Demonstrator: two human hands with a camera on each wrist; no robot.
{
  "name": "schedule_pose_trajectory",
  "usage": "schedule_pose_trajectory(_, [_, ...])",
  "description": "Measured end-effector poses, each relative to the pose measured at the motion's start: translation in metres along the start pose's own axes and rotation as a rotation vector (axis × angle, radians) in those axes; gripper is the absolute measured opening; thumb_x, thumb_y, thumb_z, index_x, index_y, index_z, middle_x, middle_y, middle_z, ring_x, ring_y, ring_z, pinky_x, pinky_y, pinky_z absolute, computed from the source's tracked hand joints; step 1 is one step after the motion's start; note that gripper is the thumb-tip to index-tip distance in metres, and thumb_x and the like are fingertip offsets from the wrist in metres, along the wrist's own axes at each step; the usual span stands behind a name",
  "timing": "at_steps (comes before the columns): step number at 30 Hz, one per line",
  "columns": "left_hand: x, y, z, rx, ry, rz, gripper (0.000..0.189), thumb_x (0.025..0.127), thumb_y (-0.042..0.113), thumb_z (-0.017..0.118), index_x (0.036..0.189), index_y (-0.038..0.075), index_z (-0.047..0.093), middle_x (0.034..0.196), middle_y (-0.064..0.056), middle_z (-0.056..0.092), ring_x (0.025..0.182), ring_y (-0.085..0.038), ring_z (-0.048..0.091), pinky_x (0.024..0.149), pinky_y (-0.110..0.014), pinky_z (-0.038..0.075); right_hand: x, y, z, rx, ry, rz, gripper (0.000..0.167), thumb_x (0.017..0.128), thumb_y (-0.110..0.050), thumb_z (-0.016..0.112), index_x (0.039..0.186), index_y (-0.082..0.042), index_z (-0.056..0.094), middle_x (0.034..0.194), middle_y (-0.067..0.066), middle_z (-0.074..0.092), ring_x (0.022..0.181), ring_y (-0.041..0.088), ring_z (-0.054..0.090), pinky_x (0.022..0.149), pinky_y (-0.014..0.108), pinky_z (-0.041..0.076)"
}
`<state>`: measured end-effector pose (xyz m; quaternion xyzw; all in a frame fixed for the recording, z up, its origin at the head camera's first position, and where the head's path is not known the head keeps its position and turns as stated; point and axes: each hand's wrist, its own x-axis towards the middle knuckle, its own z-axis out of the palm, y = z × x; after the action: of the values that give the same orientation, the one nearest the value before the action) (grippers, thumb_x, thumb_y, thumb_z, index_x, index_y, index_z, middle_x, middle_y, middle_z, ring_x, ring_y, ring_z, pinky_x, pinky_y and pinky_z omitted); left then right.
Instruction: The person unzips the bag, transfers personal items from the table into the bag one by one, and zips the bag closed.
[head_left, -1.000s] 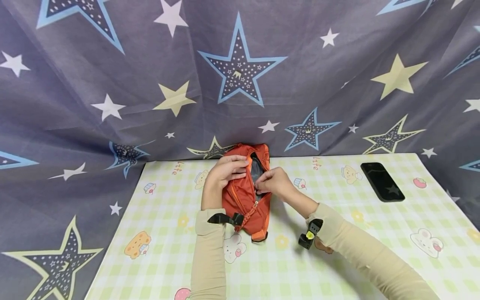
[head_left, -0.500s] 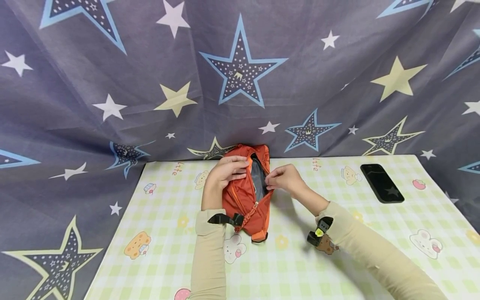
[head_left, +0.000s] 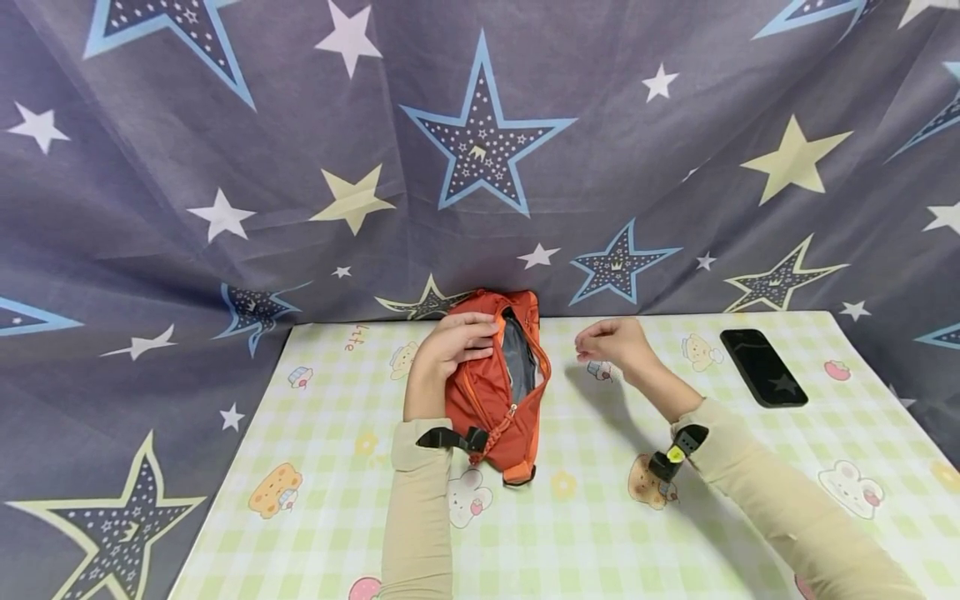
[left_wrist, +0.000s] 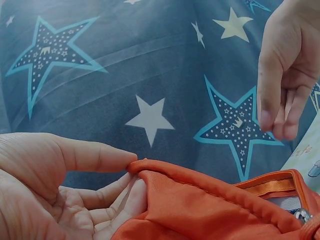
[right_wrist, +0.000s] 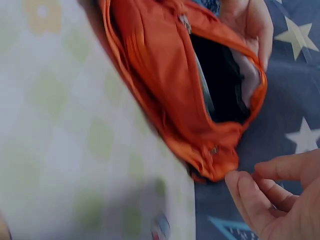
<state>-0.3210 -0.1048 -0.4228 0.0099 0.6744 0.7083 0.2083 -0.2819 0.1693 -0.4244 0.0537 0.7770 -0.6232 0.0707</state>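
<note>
A red-orange zip bag (head_left: 517,446) leans against the backdrop at the back of the table, its zipped mouth spread apart to show a grey lining (head_left: 517,358). My left hand (head_left: 452,343) holds the left edge of that mouth; in the left wrist view, thumb and fingers pinch the fabric rim (left_wrist: 165,172). To the right of the bag, apart from it, my right hand (head_left: 618,343) hovers over the table with loosely bent fingers. Nothing shows between its fingertips in the right wrist view. Near the lower end of the opening sits the zipper pull (head_left: 513,409). The bag's depth is dark.
A black phone (head_left: 763,367) lies at the right rear of the table. Green-checked cartoon cloth (head_left: 300,550) covers the tabletop. Directly behind the table hangs a grey star-printed backdrop (head_left: 300,267).
My right hand has come out of the bag's mouth, drawn its right edge outward, then let go and moved right. The opening is wider. My left hand keeps its hold.
</note>
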Motion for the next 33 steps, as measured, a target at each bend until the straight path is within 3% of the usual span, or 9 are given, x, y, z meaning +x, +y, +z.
schedule_pose_trajectory(5, [-0.001,0.0,0.0,0.008,0.003,0.003,0.034,0.098,0.004,0.064,0.131,-0.003,0.06,0.094,0.007,0.069,0.08,-0.004,0.068,0.074,-0.022,0.061,0.003,-0.005,-0.033,-0.098,0.065,-0.043,0.027,0.095,0.004,0.063,0.116,0.021,0.061,0.078,0.001,0.073,0.064,0.005,0.069,0.07,0.021,0.062])
schedule_pose_trajectory(10, [-0.002,0.0,0.001,0.022,0.007,0.01,0.036,0.099,0.005,0.064,0.134,-0.003,0.059,0.099,0.006,0.069,0.081,-0.005,0.068,0.075,-0.021,0.061,0.005,-0.004,-0.068,-0.377,0.183,-0.135,0.024,0.097,-0.007,0.064,0.112,0.012,0.068,0.089,0.015,0.075,0.065,0.003,0.065,0.062,0.017,0.057])
schedule_pose_trajectory(14, [-0.002,-0.001,0.001,0.029,0.006,0.006,0.038,0.099,0.006,0.064,0.136,-0.003,0.058,0.097,0.007,0.07,0.081,-0.004,0.067,0.075,-0.021,0.061,0.004,0.003,-0.09,-0.576,0.272,-0.186,0.022,0.098,-0.015,0.062,0.108,0.003,0.071,0.097,0.023,0.074,0.075,0.021,0.068,0.066,0.026,0.053])
schedule_pose_trajectory(18, [-0.001,-0.002,0.001,0.033,-0.001,0.01,0.039,0.1,0.007,0.063,0.137,-0.004,0.058,0.094,0.009,0.069,0.08,-0.004,0.067,0.075,-0.02,0.061,0.003,0.012,-0.106,-0.659,0.326,-0.248,0.024,0.098,-0.014,0.061,0.107,0.005,0.07,0.103,0.029,0.072,0.088,0.04,0.068,0.073,0.043,0.053])
schedule_pose_trajectory(21, [-0.002,-0.002,0.001,0.034,0.002,0.013,0.038,0.1,0.007,0.063,0.136,-0.004,0.058,0.093,0.01,0.069,0.079,-0.004,0.067,0.076,-0.021,0.061,0.003,0.019,-0.114,-0.686,0.342,-0.261,0.026,0.099,-0.015,0.059,0.11,0.007,0.069,0.106,0.031,0.07,0.093,0.044,0.067,0.077,0.052,0.054])
schedule_pose_trajectory(27, [-0.002,-0.003,0.001,0.033,0.007,0.019,0.037,0.1,0.005,0.062,0.135,-0.005,0.058,0.09,0.01,0.068,0.076,-0.005,0.067,0.077,-0.022,0.061,0.005,0.026,-0.13,-0.754,0.333,-0.231,0.034,0.101,-0.018,0.055,0.121,0.007,0.064,0.113,0.033,0.067,0.095,0.046,0.066,0.075,0.055,0.053])
schedule_pose_trajectory(33, [-0.002,-0.002,0.002,0.033,0.008,0.018,0.038,0.1,0.005,0.062,0.137,-0.005,0.057,0.089,0.009,0.068,0.075,-0.006,0.067,0.074,-0.021,0.06,0.008,0.033,-0.147,-0.835,0.258,-0.173,0.047,0.102,-0.019,0.055,0.134,0.015,0.052,0.127,0.039,0.058,0.11,0.053,0.06,0.087,0.063,0.05])
